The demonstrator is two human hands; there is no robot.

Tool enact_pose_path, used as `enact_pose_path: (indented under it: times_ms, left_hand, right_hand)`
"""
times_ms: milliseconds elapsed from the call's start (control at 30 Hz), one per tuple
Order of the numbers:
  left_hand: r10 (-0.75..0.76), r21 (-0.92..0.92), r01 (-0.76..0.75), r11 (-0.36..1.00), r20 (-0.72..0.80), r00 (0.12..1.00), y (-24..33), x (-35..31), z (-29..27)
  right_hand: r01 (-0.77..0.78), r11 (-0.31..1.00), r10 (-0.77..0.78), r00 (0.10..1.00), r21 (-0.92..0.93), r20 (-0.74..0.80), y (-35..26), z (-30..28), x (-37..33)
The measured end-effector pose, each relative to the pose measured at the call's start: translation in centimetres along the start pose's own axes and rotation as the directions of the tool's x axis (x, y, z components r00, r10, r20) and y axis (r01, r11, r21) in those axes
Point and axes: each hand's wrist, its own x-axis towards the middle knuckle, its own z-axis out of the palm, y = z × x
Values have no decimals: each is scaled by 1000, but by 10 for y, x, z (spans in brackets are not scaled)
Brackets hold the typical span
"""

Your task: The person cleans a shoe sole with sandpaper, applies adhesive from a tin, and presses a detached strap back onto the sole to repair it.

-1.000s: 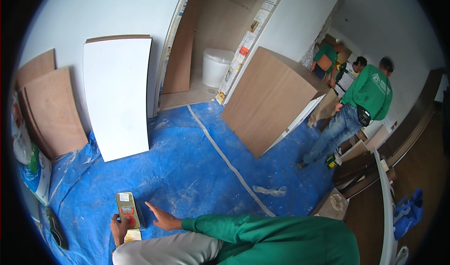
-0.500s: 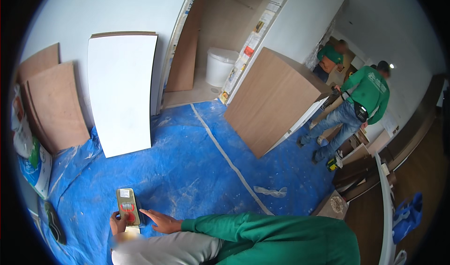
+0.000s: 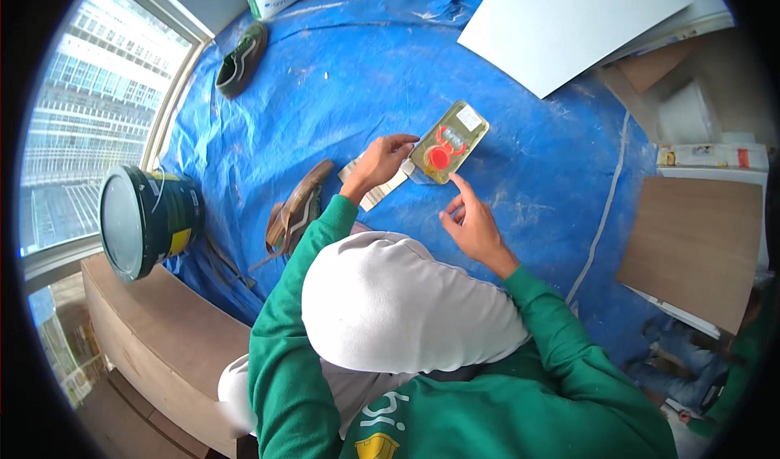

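Note:
A flat olive-gold rectangular case with rounded corners is in front of me, bearing a white label and a red round part with curved red arms. My left hand grips its left edge between fingers and thumb. Near the case's bottom corner, the outstretched index finger of my right hand comes up to the edge. The other right fingers are loosely bent, holding nothing. A pale, printed strip lies beneath my left hand, partly hidden by it. Something clear shows under the case's lower left side.
Blue sheeting covers the floor. One shoe lies by my left forearm, another shoe farther off. A lidded dark bucket stands by the window. White board and a wooden cabinet are right; a co-worker's legs show lower right.
My view has swung left and down, bringing window, bucket and shoes into sight. My left hand stays at the case; my right index finger still points to its lower edge.

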Motion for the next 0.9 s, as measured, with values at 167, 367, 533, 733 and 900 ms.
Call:
enact_pose_path:
  times_ms: [167, 367, 533, 733, 900]
  left_hand:
    - [77, -72, -81, 994, -67, 995, -8, -13, 8]
    - [-1, -2, 1, 1000, 4, 1000, 5, -8, 2]
    - [-11, 14, 11, 1000, -14, 1000, 3, -12, -3]
    - [122, 90, -127, 988, 59, 991, 5, 10, 4]
    - [49, -42, -48, 998, 28, 998, -24, -5, -45]
  right_hand:
    - [-37, 998, 42, 995, -49, 86, -8, 14, 6]
    - [-183, 983, 179, 969, 11, 172, -8, 22, 20]
    - [-283, 956, 257, 938, 83, 233, -14, 35, 28]
    - [-127, 960, 111, 991, 248, 77, -8, 48, 30]
    - [64, 958, -94, 991, 280, 96, -44, 97, 63]
